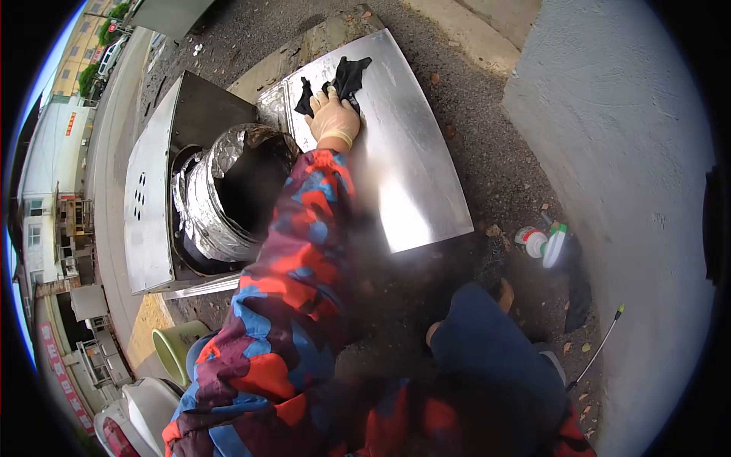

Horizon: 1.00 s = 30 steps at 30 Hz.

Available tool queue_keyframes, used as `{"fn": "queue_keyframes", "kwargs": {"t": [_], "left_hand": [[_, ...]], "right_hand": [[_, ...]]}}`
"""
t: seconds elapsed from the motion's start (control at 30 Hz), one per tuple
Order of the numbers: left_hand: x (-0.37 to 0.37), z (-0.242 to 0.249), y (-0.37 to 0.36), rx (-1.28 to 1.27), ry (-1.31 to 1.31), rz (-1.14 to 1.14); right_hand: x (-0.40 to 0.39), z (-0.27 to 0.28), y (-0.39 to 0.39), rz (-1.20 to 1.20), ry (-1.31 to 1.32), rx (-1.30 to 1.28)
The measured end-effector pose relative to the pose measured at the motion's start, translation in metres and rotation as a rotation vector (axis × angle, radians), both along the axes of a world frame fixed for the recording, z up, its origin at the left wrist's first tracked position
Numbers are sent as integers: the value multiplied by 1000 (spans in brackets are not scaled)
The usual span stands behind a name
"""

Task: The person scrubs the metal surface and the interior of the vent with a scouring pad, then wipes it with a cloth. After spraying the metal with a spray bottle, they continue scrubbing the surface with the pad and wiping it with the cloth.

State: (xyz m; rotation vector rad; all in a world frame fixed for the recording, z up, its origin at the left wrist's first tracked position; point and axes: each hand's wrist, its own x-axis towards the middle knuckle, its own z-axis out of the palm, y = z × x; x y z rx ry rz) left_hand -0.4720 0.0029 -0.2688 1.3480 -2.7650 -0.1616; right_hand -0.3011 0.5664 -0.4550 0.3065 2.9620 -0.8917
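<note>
My left hand (333, 123), in a pale glove, holds a black cloth (350, 76) pressed down on a shiny metal panel (403, 145). Its fingers bend over the cloth, which sticks out crumpled beyond them. Just left of my forearm, a foil-covered round duct (204, 206) sits in the opening of a metal housing (148, 206); the duct's inside is dark. My right hand is not visible.
A white bottle with a green part (535, 243) lies on the ground near a grey wall (624, 137). A thin wand with a green tip (601, 349) lies along the wall. A pale green bucket (177, 346) and a white vehicle (137, 415) are at lower left.
</note>
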Motion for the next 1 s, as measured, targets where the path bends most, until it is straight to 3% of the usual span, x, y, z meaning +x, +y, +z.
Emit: {"fn": "queue_keyframes", "kwargs": {"t": [0.17, 0.23, 0.3, 0.37, 0.43, 0.5, 0.53, 0.63, 0.7, 0.83, 0.87, 0.97, 1.0], "left_hand": [[76, 11, 77, -62, 15, -207], [104, 8, 80, -55, 160, -363], [127, 2, 74, 115, 574, -480], [144, 31, 78, 348, 584, -291], [154, 39, 77, 628, 745, -161], [158, 53, 84, 745, 894, -102], [160, 63, 88, 973, 1000, -21], [163, 95, 103, 1068, 1139, 14], [167, 114, 104, 910, 1093, 16], [179, 134, 97, 966, 1148, 7], [181, 137, 95, 1007, 1143, 51], [190, 139, 95, 1016, 810, -205], [191, 145, 104, 792, 583, -281]], "right_hand": [[-10, -9, -7, 55, 25, -42], [-12, -12, -11, 89, 43, -74], [-16, 2, -25, 139, 60, -100], [-21, 80, -56, 157, 67, -136], [-27, 81, -59, 213, 120, -212], [-32, 86, -71, 227, 118, -215], [-36, 95, -80, 259, 92, -164], [-47, 105, -96, 373, 2, -34], [-46, 109, -104, 378, -194, 207], [-47, 84, -105, 416, -313, 180], [-48, 102, -106, 412, -350, 143], [-52, 126, -105, 360, -301, 33], [-54, 137, -104, 364, -290, 35]]}}
